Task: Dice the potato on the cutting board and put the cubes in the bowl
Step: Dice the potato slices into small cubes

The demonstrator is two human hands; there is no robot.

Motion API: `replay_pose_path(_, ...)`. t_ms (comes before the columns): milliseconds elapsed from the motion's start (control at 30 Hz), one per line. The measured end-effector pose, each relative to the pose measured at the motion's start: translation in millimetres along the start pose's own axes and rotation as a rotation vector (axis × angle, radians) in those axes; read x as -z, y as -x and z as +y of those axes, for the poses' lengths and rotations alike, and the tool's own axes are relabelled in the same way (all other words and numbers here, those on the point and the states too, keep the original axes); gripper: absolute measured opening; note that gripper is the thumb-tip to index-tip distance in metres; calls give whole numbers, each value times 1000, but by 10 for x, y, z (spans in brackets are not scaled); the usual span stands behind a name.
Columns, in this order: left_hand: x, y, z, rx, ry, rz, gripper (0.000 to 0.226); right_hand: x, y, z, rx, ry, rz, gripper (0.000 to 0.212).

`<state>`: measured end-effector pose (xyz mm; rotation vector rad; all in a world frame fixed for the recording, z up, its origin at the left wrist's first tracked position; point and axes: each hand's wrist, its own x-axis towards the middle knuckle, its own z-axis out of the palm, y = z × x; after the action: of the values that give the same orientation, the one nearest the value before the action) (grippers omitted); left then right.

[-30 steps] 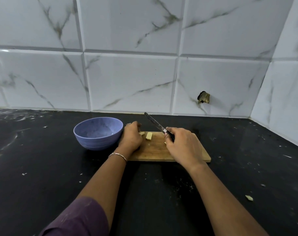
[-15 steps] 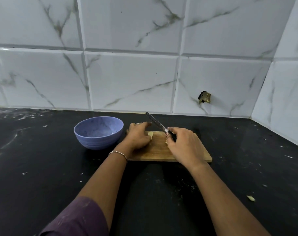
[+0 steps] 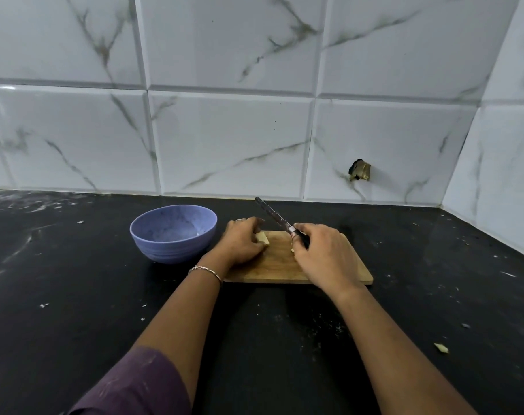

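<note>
a potato piece (image 3: 263, 237) is pinched on the cutting board (image 3: 280, 265) by the left hand (image 3: 242, 245); a knife (image 3: 280, 219) is gripped by the right hand (image 3: 323, 256), blade raised.

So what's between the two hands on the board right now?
In the head view, a strip of bare cutting board separates them. The left hand holds a potato piece at the strip's left side; the right hand grips the knife.
</note>
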<state>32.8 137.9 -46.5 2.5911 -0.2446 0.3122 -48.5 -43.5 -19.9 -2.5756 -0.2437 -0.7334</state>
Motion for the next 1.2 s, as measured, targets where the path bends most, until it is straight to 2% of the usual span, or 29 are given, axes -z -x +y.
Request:
replay_pose_path(133,-33,-4,-28,-13,27,12,55,7,-4,0,0,4,4,34)
replay_pose_path(400,-12,51,80,27,231,-46,58,18,4,3,-7,-12,5,34)
replay_pose_path(700,-15,62,61,48,135,104,49,14,4,1,-16,-9,2,32)
replay_pose_path(900,24,88,75,106,106,151,63,24,10,-3,-12,-18,2,32)
replay_pose_path(1033,11,78,2,142,95,74,75,32,7,-13,-5,-15,1,33)
replay_pose_path(1200,-23,75,-16,134,2,75,58,30,5,-14,-3,-8,8,33)
